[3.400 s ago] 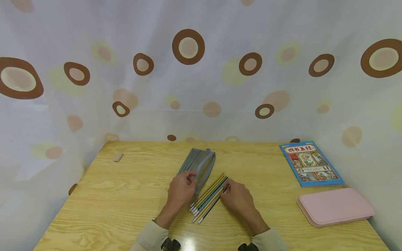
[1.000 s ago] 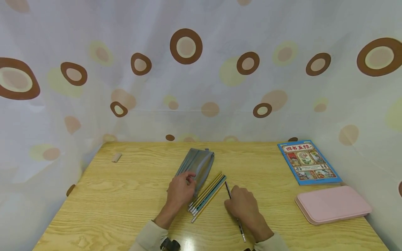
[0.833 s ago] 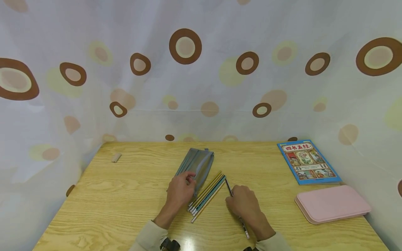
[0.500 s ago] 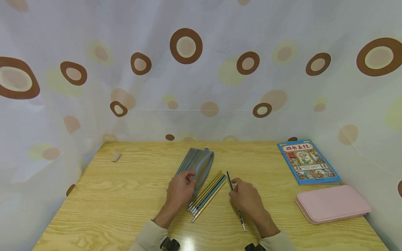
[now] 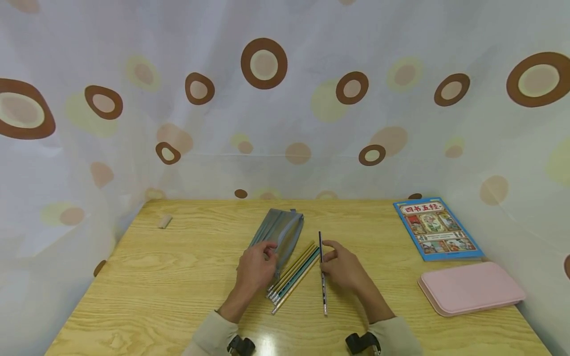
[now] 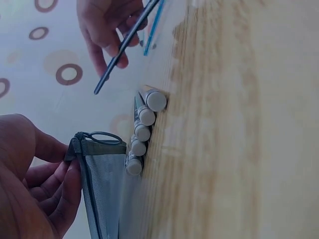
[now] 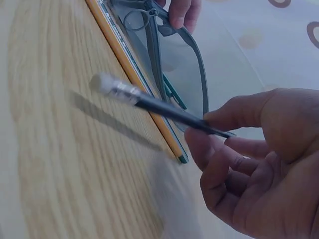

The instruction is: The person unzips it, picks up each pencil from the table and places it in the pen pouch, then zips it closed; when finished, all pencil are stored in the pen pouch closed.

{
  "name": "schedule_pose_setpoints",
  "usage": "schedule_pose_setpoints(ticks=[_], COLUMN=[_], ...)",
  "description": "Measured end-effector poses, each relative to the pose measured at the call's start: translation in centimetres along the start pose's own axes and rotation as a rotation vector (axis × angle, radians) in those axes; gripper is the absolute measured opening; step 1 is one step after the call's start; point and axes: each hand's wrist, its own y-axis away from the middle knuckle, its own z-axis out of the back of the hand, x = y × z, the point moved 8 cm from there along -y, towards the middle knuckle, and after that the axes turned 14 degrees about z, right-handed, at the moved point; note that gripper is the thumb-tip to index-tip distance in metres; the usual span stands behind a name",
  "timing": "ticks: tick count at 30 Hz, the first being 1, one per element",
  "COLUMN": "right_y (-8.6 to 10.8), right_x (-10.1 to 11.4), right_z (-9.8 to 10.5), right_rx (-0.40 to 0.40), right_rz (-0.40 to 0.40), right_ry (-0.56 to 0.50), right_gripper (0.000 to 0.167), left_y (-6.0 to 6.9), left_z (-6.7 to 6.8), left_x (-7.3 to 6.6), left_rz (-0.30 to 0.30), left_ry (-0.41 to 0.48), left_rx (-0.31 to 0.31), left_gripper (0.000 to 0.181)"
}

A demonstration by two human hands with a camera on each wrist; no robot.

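Head view: right hand (image 5: 342, 268) pinches a dark, white-erasered pencil (image 5: 323, 290); left hand (image 5: 257, 267), a grey pouch (image 5: 277, 226).

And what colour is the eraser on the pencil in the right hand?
The eraser is white; it shows best in the right wrist view.

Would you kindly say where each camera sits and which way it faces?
Head: head-worn, facing forward and down at the table; left hand, right hand and sleeves show.
Left wrist: on that wrist, facing the pouch; both hands show.
Right wrist: on that wrist, facing the dark pencil; right hand and left fingers show.
Both wrist views share pouch and dark pencil.
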Motion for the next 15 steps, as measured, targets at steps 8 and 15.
schedule_pose_setpoints(ticks=[8, 15], right_y=[-2.0, -4.2], right_x=[0.0, 0.3], right_z=[-1.2, -2.6], right_rx=[-0.009, 0.007], right_rz=[0.010, -0.016], right_ry=[-0.244, -0.343], right_gripper=[0.057, 0.057], left_y=[-0.1, 0.0], left_z=[0.0, 0.1], left_x=[0.1, 0.0], left_rz=[0.013, 0.012], left_ry=[0.009, 0.001], left_rx=[0.008, 0.004], left_gripper=[0.023, 0.022])
